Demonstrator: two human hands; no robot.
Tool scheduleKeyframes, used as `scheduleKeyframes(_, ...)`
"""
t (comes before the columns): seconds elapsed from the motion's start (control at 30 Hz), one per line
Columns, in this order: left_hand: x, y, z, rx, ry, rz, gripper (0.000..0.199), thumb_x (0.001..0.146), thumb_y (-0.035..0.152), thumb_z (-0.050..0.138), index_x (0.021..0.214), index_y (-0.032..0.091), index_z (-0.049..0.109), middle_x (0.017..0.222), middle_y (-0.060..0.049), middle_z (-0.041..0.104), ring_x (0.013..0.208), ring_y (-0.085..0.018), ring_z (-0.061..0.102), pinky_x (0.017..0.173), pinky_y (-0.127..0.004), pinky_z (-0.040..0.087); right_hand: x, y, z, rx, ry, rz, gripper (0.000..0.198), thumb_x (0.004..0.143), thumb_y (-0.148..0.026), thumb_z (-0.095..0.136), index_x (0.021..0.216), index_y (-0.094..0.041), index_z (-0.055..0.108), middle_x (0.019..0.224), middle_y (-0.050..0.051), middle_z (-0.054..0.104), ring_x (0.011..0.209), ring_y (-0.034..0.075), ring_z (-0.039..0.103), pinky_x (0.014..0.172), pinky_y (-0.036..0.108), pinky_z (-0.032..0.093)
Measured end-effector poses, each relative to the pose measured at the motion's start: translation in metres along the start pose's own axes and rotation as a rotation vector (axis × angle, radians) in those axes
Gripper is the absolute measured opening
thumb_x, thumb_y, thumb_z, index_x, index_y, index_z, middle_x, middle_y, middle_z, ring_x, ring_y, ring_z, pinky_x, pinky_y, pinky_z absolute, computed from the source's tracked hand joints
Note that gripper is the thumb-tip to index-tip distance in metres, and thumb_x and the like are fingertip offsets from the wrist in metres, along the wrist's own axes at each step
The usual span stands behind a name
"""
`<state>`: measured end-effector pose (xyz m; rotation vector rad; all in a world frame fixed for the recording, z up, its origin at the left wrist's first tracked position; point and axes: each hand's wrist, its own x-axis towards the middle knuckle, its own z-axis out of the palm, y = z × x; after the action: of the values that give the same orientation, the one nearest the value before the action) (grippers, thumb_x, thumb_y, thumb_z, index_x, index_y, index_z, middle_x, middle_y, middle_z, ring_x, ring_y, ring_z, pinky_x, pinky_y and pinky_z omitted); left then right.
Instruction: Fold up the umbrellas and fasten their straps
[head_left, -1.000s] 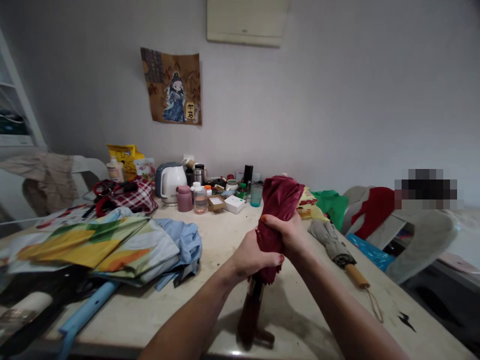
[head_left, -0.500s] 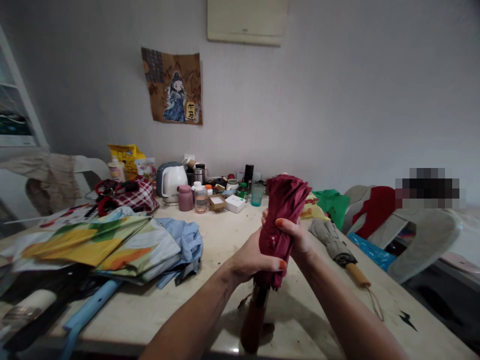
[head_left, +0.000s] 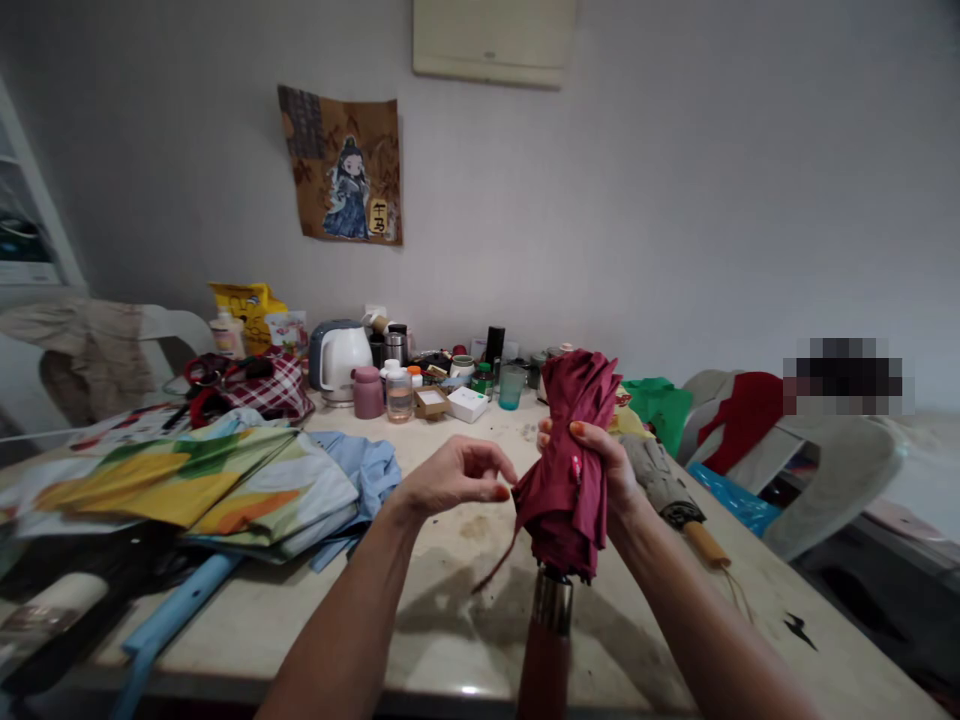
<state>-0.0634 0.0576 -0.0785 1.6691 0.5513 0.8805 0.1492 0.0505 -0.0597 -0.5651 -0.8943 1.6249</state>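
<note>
While the right hand (head_left: 616, 470) grasps the red umbrella (head_left: 562, 500), the left hand (head_left: 448, 477) curls at its left edge, grip unclear.

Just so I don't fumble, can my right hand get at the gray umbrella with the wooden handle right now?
Probably not without letting go: your right hand grips the maroon umbrella, though the gray umbrella lies close by on the table.

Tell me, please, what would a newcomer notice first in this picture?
A gathered dark red fabric umbrella stands out near the centre, in the right hand. A brown rectangular poster hangs on the grey wall, upper left. Yellow, green and white folded fabric lies at left.
</note>
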Motion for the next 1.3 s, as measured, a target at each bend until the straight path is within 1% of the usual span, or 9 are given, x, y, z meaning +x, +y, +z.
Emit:
scheduleKeyframes(0.13, -0.007, 0.009, 0.001, 0.206, 0.078, 0.225, 0.028, 0.068, 0.034, 0.080, 0.076, 0.011, 0.067, 0.075, -0.004, 0.062, 0.069, -0.011, 0.054, 0.066, -0.023, 0.043, -0.002, 0.000, -0.006, -0.041, -0.023, 0.004, 0.030, 0.059, -0.030, 0.079, 0.083, -0.012, 0.073, 0.072, 0.005, 0.071, 0.061, 0.015, 0.064, 0.058, 0.022, 0.055)
scheduleKeyframes(0.23, -0.005, 0.009, 0.018, 0.269, 0.005, 0.181, 0.040, 0.060, 0.029, 0.084, 0.090, 0.014, 0.063, 0.083, -0.003, 0.064, 0.075, -0.013, 0.057, 0.070, -0.025, 0.047, 0.000, -0.002, -0.011, -0.038, 0.009, -0.004, 0.029, 0.060, -0.029, 0.078, 0.082, -0.012, 0.073, 0.072, 0.004, 0.071, 0.059, 0.013, 0.063, 0.056, 0.021, 0.054)
scheduleKeyframes(0.37, -0.005, 0.007, 0.028, 0.357, -0.071, 0.096, 0.013, 0.082, 0.022, 0.059, 0.092, 0.014, 0.062, 0.068, -0.001, 0.062, 0.056, -0.010, 0.053, 0.053, -0.021, 0.041, 0.000, -0.004, -0.018, -0.059, 0.030, -0.019, 0.027, 0.062, -0.031, 0.074, 0.084, -0.014, 0.073, 0.076, 0.005, 0.072, 0.064, 0.015, 0.065, 0.061, 0.023, 0.056)
scheduleKeyframes(0.53, 0.002, -0.003, 0.027, 0.785, 0.526, 0.590, 0.015, 0.084, 0.017, 0.057, 0.071, 0.017, 0.065, 0.074, -0.006, 0.064, 0.071, -0.014, 0.056, 0.069, -0.026, 0.043, -0.009, 0.000, -0.016, -0.086, -0.038, 0.034, 0.032, 0.065, -0.040, 0.072, 0.086, -0.015, 0.072, 0.077, 0.007, 0.070, 0.069, 0.019, 0.066, 0.068, 0.029, 0.056)
scheduleKeyframes(0.63, 0.011, -0.018, 0.037, 0.916, 0.680, 0.642, 0.024, 0.082, 0.014, 0.055, 0.059, 0.019, 0.054, 0.068, -0.004, 0.056, 0.067, -0.014, 0.049, 0.066, -0.026, 0.038, -0.011, 0.003, -0.010, -0.053, -0.079, 0.040, 0.034, 0.066, -0.043, 0.071, 0.086, -0.016, 0.071, 0.076, 0.006, 0.070, 0.070, 0.020, 0.065, 0.069, 0.031, 0.056)
scheduleKeyframes(0.87, 0.022, -0.030, 0.069, 0.313, 0.336, 0.360, 0.007, 0.082, 0.022, 0.063, 0.083, 0.016, 0.059, 0.075, 0.001, 0.058, 0.067, -0.011, 0.048, 0.065, -0.022, 0.039, -0.005, 0.009, -0.002, -0.005, 0.008, -0.016, 0.032, 0.063, -0.040, 0.075, 0.084, -0.016, 0.071, 0.071, 0.005, 0.070, 0.061, 0.019, 0.063, 0.060, 0.030, 0.055)
scheduleKeyframes(1.0, 0.020, -0.024, 0.060, -0.155, 0.039, 0.249, 0.031, 0.071, 0.022, 0.074, 0.099, 0.014, 0.064, 0.099, -0.007, 0.066, 0.088, -0.017, 0.059, 0.085, -0.027, 0.045, -0.008, 0.006, 0.007, -0.054, 0.035, -0.133, 0.030, 0.060, -0.034, 0.078, 0.083, -0.017, 0.069, 0.070, 0.004, 0.069, 0.057, 0.017, 0.060, 0.054, 0.029, 0.053)
scheduleKeyframes(1.13, 0.017, -0.028, 0.050, -0.507, -0.092, 0.020, 0.046, 0.069, 0.037, 0.076, 0.106, 0.013, 0.066, 0.092, -0.007, 0.067, 0.076, -0.015, 0.062, 0.073, -0.025, 0.047, -0.014, 0.002, 0.014, -0.117, 0.033, -0.211, 0.033, 0.055, -0.031, 0.081, 0.081, -0.017, 0.068, 0.072, 0.004, 0.067, 0.058, 0.015, 0.058, 0.052, 0.025, 0.051)
scheduleKeyframes(1.3, 0.011, -0.022, 0.065, -0.569, -0.121, 0.121, 0.089, 0.053, 0.069, 0.080, 0.118, 0.013, 0.057, 0.090, -0.010, 0.068, 0.074, -0.020, 0.066, 0.068, -0.028, 0.051, -0.014, 0.007, 0.018, -0.158, 0.051, -0.267, 0.033, 0.057, -0.033, 0.080, 0.082, -0.018, 0.064, 0.069, 0.002, 0.063, 0.056, 0.014, 0.054, 0.052, 0.027, 0.049)
